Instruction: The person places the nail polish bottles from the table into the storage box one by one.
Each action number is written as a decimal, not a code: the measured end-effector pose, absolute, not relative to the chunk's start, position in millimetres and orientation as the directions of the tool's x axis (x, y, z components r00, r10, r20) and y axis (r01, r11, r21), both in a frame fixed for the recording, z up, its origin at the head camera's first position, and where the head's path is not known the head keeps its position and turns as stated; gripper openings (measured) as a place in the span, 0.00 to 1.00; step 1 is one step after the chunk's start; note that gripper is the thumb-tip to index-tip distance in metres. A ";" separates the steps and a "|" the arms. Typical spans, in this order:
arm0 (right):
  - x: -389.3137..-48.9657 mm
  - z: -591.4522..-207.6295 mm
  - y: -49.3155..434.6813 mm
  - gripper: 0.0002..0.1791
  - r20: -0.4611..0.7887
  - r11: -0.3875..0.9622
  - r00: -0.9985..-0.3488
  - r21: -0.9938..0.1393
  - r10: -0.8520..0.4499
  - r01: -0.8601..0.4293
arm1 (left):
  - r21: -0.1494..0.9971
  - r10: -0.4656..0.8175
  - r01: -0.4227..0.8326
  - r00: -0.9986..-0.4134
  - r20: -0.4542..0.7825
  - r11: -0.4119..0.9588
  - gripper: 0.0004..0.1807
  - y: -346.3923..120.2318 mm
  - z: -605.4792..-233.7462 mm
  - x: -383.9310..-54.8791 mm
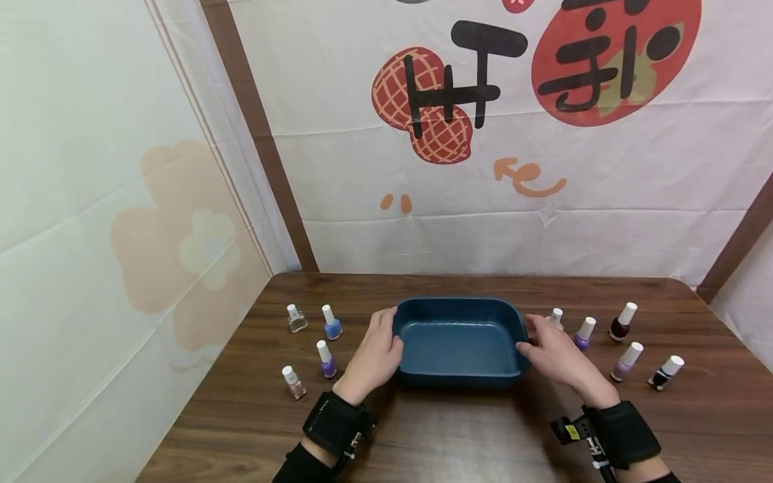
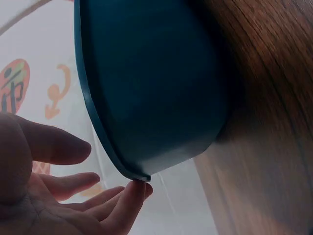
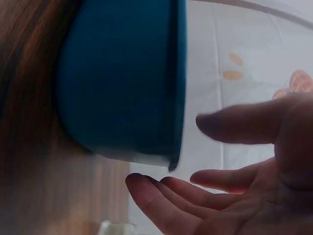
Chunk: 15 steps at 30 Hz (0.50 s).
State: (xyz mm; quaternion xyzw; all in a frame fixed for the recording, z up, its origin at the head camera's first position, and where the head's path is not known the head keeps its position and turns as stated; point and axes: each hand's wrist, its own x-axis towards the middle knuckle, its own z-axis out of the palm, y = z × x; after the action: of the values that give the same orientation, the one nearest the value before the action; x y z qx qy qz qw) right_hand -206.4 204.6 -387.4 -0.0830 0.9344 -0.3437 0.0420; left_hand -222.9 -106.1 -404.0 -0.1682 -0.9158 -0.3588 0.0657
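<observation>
A dark teal rectangular basin (image 1: 461, 345) stands on the wooden table, with its inside bare. My left hand (image 1: 374, 355) is at its left side. In the left wrist view, fingertips (image 2: 139, 188) touch the rim's corner while the thumb stays off it. On the right side is my right hand (image 1: 558, 355), its fingers loosely bent. The right wrist view shows its thumb and fingers (image 3: 151, 196) around the rim, with a gap at the thumb; whether any fingertip touches is unclear. Behind that hand, a white-capped nail polish bottle (image 1: 557, 315) is partly hidden.
Left of the basin stand clear (image 1: 296, 319), blue (image 1: 332, 327), purple (image 1: 327, 364) and pinkish (image 1: 295, 385) nail polish bottles. Purple (image 1: 583, 337), dark red (image 1: 620, 327), lilac (image 1: 623, 369) and black (image 1: 661, 379) ones are at right. A printed cloth (image 1: 338, 181) hangs behind the table (image 1: 459, 436).
</observation>
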 end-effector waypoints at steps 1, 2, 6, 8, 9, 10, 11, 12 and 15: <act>-207.0 -389.6 205.5 0.33 -0.028 0.744 -0.984 -0.658 -0.177 -0.115 | 0.636 0.257 0.357 -0.934 0.248 0.685 0.29 -105.2 -405.2 -223.9; -207.2 -391.4 206.3 0.32 -0.034 0.736 -0.985 -0.668 -0.171 -0.105 | 0.639 0.250 0.356 -0.934 0.254 0.682 0.28 -104.1 -405.8 -224.7; -208.8 -397.4 208.9 0.31 -0.043 0.718 -0.985 -0.690 -0.170 -0.093 | 0.653 0.225 0.339 -0.940 0.255 0.677 0.27 -100.3 -405.1 -227.5; -209.3 -398.8 209.2 0.30 -0.034 0.716 -0.985 -0.691 -0.170 -0.099 | 0.664 0.210 0.327 -0.944 0.253 0.672 0.27 -99.4 -403.6 -228.6; -209.7 -399.2 209.2 0.30 -0.028 0.717 -0.985 -0.689 -0.169 -0.104 | 0.665 0.206 0.327 -0.944 0.257 0.671 0.26 -99.2 -402.8 -229.2; -209.8 -399.5 209.2 0.30 -0.021 0.719 -0.986 -0.687 -0.166 -0.107 | 0.672 0.198 0.322 -0.946 0.257 0.667 0.26 -99.0 -402.0 -229.7; -210.1 -399.6 209.1 0.30 -0.015 0.718 -0.986 -0.688 -0.164 -0.109 | 0.678 0.190 0.316 -0.948 0.256 0.663 0.26 -99.0 -401.1 -230.0; -210.2 -399.6 209.0 0.30 -0.014 0.715 -0.987 -0.691 -0.161 -0.107 | 0.682 0.182 0.310 -0.950 0.255 0.662 0.26 -99.1 -400.7 -230.1; -210.0 -399.2 208.9 0.31 -0.020 0.707 -0.987 -0.700 -0.156 -0.098 | 0.687 0.159 0.286 -0.957 0.244 0.668 0.25 -99.8 -400.8 -229.1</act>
State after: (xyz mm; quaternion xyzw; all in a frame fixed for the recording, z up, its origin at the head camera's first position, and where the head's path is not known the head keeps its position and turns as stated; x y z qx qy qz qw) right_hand -210.0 208.9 -399.2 -0.0688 0.9232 -0.3762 0.0391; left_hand -229.1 -99.8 -400.8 -0.1225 -0.9095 -0.3886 0.0817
